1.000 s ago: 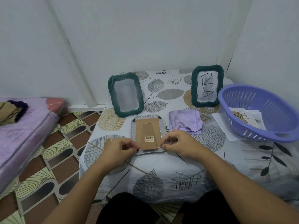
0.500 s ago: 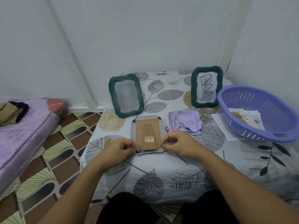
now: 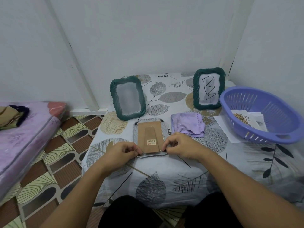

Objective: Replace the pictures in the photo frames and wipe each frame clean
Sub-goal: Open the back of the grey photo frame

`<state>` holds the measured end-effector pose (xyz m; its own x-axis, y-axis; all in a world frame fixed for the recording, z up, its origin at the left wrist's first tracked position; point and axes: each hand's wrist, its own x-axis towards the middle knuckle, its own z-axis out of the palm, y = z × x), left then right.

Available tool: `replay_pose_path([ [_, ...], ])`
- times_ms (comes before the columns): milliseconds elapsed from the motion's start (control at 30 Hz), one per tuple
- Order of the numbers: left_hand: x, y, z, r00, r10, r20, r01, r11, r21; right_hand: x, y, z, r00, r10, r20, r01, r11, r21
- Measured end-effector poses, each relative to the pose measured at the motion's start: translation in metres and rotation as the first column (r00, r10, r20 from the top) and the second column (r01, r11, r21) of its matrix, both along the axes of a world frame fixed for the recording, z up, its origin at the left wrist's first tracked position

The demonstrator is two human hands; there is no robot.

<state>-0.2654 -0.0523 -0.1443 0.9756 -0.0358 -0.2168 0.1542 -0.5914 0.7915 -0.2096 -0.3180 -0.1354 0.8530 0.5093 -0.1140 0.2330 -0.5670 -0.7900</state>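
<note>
Lying at the far left is a pink-covered mattress (image 3: 24, 137), and right of it a low table under a leaf-print cloth (image 3: 164, 175) carries an upright green frame (image 3: 128, 98) with a blank pane. Just in front of that, a grey frame (image 3: 150, 139) lies face down with its brown cardboard back (image 3: 150, 137) up, the left hand (image 3: 122, 153) pinching the near left corner and the right hand (image 3: 181, 146) pinching the near right corner, fingers curled. Further right come a crumpled lilac cloth (image 3: 187, 123), a second green frame (image 3: 209, 88) standing with a scribbled sheet inside, and a purple basket (image 3: 256, 129) holding printed pictures (image 3: 246, 118).
</note>
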Motion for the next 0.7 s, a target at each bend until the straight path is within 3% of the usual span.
replay_pose_path([
  [200, -0.001, -0.001, 0.001, 0.999, 0.043, -0.008, -0.044, 0.998, -0.044, 0.001, 0.001, -0.004, 1.0, -0.023, -0.02, 0.024, 0.999, 0.045],
  [267, -0.001, -0.002, 0.002, 0.994, 0.106, 0.009, -0.105, 0.991, -0.087, 0.004, 0.005, -0.009, 0.994, -0.1, -0.052, 0.105, 0.99, 0.096],
  [400, 0.003, -0.008, 0.006, 0.961, 0.252, 0.117, -0.244, 0.967, -0.072, 0.01, 0.023, -0.006, 0.936, -0.319, 0.148, 0.31, 0.947, 0.081],
  [500, 0.014, -0.014, 0.01, 0.934, 0.308, 0.181, -0.317, 0.948, 0.02, 0.014, 0.04, 0.006, 0.922, -0.353, 0.16, 0.34, 0.934, 0.106],
  [700, 0.034, -0.012, -0.001, 0.935, 0.334, 0.124, -0.349, 0.928, 0.132, 0.026, 0.068, 0.008, 0.949, -0.242, 0.2, 0.277, 0.945, -0.175],
])
